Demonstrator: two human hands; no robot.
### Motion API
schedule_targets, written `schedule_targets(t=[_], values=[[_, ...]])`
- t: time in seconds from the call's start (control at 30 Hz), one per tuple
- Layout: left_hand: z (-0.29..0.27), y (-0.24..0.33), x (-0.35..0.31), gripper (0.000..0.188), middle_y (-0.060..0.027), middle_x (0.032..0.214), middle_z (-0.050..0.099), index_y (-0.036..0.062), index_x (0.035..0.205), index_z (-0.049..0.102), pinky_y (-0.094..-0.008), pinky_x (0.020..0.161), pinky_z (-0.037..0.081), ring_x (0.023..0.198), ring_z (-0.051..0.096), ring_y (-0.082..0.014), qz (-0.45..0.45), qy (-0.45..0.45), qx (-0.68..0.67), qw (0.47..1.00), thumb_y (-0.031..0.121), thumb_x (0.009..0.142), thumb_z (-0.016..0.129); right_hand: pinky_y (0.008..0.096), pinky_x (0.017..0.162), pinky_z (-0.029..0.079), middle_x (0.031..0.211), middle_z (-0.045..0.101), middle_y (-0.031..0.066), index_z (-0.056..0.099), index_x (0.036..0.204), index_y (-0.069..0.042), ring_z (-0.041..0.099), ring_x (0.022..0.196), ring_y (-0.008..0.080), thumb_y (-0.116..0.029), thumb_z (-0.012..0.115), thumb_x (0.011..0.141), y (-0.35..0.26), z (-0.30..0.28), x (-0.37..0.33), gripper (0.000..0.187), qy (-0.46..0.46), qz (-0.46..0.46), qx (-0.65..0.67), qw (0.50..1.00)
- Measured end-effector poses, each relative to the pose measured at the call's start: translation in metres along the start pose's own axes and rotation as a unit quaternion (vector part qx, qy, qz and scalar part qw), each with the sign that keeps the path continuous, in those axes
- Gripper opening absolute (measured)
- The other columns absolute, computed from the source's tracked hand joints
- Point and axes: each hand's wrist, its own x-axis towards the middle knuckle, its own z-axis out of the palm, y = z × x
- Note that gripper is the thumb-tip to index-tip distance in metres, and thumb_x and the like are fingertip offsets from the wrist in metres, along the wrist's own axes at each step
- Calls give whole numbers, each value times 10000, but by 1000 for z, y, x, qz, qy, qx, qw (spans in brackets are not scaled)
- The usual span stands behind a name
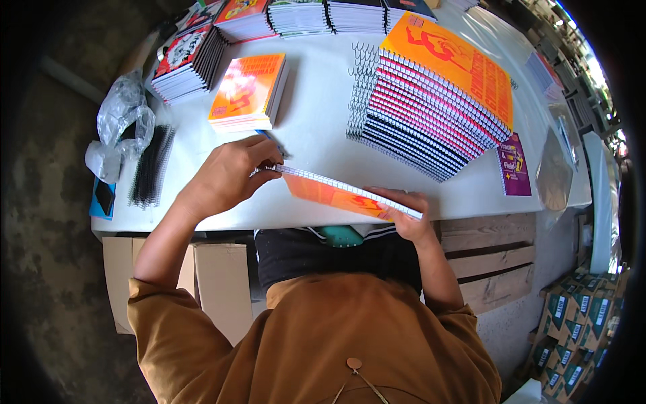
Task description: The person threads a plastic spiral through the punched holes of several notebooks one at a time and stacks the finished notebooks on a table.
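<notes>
Orange covers the book [330, 194] tilted over the near edge of the table [319, 121], its left end pinched, as far as I can tell, in the left hand [229, 172], its right end clasped in the right hand [412, 219].

- Strong light enters from the far right, burning a strip white.
- The white tabletop [316, 94] is bright; the concrete floor [50, 202] at left is dim.
- Glare whitens the small orange book stack [247, 87], soft shadow on its right.
- The held orange book [330, 194] looks fairly sharp.
- Fisheye distortion bows the tabletop's edges; corners go black.
</notes>
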Motion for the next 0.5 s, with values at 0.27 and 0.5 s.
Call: schedule_targets(t=[0.27,0.5], values=[[-7,0,1,202,-96,933,625,32,931,601,-357,784,451,880,584,-267,131,71,119,982,140,770,659,289,781,484,967,665,126,636,1027,16,637,856,210,19,572,807,1,5,2,229,28,10,25,999],[-12,-36,19,213,-99,902,626,3,1023,585,-319,742,473,831,601,-188,112,-39,-125,985,99,834,596,250,712,486,901,663,98,631,978,47,612,779,135,-19,621,804,6,2,3,187,83,86,83,989]])
